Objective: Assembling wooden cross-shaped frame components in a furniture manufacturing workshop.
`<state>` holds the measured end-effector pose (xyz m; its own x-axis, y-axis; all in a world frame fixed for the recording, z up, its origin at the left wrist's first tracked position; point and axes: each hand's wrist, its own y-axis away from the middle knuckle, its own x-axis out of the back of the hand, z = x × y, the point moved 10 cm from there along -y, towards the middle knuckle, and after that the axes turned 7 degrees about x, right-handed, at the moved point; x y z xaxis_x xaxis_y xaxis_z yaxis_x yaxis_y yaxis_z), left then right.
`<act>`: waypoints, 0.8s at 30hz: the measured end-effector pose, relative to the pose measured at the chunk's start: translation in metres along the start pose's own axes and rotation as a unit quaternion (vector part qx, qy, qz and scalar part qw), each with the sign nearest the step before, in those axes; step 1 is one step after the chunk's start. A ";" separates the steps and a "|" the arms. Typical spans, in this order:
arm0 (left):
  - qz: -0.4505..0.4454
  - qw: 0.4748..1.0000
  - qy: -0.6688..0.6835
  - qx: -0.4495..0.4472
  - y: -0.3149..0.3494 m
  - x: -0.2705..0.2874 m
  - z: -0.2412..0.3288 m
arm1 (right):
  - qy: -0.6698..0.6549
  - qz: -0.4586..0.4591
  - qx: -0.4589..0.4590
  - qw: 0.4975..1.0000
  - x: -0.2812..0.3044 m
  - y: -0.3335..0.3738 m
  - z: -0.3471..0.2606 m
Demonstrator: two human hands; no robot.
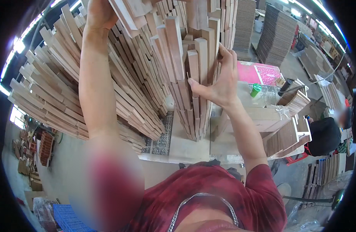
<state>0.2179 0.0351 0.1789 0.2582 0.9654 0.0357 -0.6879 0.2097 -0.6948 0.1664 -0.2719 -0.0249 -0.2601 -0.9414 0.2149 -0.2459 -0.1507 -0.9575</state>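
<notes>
My right hand [220, 83] is curved round the side of a tall stack of wooden strips [181, 73], its thumb across the near face and its fingers on the far right side. The strips are pale brown, narrow and piled in uneven columns. At the top edge, my left hand [101, 15] is raised beside some light wooden blocks [125, 19]. The frame cuts that hand off and its fingers are hidden, so its grip on the blocks cannot be seen.
More wooden strips [50, 92] fan out in tall piles on the left. The stack stands on a pale board [189, 150]. To the right are a pink sheet [263, 73], a green container [256, 90] and a wooden frame [288, 135]. A person in black [324, 133] sits beyond.
</notes>
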 end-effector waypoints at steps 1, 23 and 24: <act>0.005 1.000 -0.003 0.000 0.005 -0.012 -0.005 | -0.001 0.001 0.001 1.000 0.003 0.000 0.002; 0.106 0.992 -0.067 0.020 -0.014 -0.019 -0.054 | -0.023 0.003 0.011 1.000 0.010 0.003 -0.009; 0.112 0.991 -0.070 0.021 -0.011 -0.025 -0.056 | -0.028 0.008 0.004 1.000 0.011 0.003 -0.008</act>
<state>0.2570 -0.0003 0.1456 0.0013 0.9999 -0.0154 -0.7453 -0.0093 -0.6667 0.1551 -0.2805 -0.0243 -0.2108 -0.9592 0.1886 -0.2342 -0.1378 -0.9624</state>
